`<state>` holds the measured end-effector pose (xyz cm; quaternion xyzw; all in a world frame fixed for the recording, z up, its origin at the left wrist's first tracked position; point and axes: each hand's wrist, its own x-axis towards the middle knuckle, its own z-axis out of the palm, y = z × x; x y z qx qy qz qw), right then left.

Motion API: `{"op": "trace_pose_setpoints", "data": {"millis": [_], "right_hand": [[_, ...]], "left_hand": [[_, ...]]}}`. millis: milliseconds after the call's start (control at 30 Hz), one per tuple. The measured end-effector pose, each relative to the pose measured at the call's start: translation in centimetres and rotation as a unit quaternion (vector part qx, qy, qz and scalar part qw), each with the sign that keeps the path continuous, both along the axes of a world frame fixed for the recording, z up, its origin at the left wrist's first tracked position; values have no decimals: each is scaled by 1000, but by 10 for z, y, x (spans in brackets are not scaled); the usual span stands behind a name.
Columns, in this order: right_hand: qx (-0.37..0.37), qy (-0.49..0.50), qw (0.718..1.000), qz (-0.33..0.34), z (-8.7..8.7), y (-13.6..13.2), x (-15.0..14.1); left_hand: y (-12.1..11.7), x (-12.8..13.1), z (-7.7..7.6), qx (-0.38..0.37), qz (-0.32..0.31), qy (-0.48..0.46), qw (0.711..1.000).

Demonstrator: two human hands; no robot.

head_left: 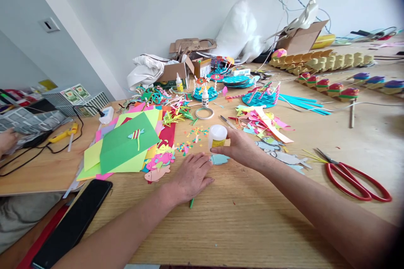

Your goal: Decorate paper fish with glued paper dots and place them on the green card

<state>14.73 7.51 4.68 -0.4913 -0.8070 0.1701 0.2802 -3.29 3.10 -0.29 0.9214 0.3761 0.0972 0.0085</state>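
Note:
My right hand (241, 148) is closed around a small translucent white plastic bottle (217, 134) with a yellow label, held above the table. Palm down on the wood lies my left hand (194, 175), its fingers stretched out toward a light blue paper fish (220, 159). A green strip (191, 203) pokes out below that hand; whatever is under the palm is hidden. Small coloured paper dots (186, 145) are scattered just beyond both hands. Pink and yellow paper fish (159, 164) lie to the left, grey-blue paper fish (285, 157) to the right.
Red-handled scissors (356, 180) lie at right, a black phone (74, 222) at left. Coloured paper sheets (120, 143) are stacked left. Farther back are a tape roll (204, 113), a glue bottle (205, 97) and paper scraps (261, 119). Another person's hand (8, 139) shows at far left.

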Motion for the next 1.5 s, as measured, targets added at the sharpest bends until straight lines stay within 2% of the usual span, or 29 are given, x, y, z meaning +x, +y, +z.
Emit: {"op": "trace_pose_setpoints", "data": {"millis": [400,533,933,1100,1500], "right_hand": [[-16,-18,1000,15,5,-13,2],[-3,-18,1000,20,4,-13,3],[-23,-11,1000,17,5,-15,2],[-15,-11,999,32,4,-15,2],[11,-2,1000,11,-1,-9,7]], "left_hand": [[0,-1,-1,-5,-1,-3,1000],[0,-1,0,-8,-2,1,1000],[0,0,2,-7,-4,10,1000],[0,0,1,-8,-7,8,1000],[0,0,2,1,-5,9,1000]]}}
